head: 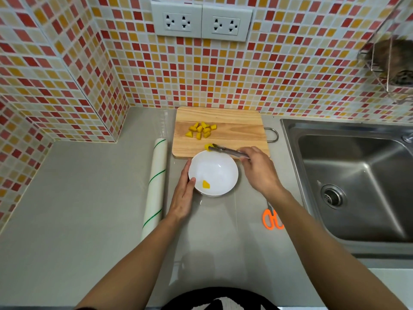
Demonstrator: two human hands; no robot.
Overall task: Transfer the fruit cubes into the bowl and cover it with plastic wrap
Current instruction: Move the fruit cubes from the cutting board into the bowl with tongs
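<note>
A white bowl [213, 170] stands on the grey counter just in front of a wooden cutting board [237, 128]. One yellow fruit cube [205, 184] lies inside the bowl. Several more yellow cubes [202, 130] sit in a cluster on the board's left half. My right hand [259, 168] grips metal tongs [228, 150], whose tips pinch a yellow cube [209, 147] at the bowl's far rim. My left hand [184, 198] rests flat against the bowl's left side with the thumb on its rim. A roll of plastic wrap [155, 186] lies left of the bowl.
Orange-handled scissors [271, 218] lie on the counter to the right of my right forearm. A steel sink [355, 182] fills the right side. Tiled walls close in the back and the left. A wire rack [388, 61] hangs at upper right.
</note>
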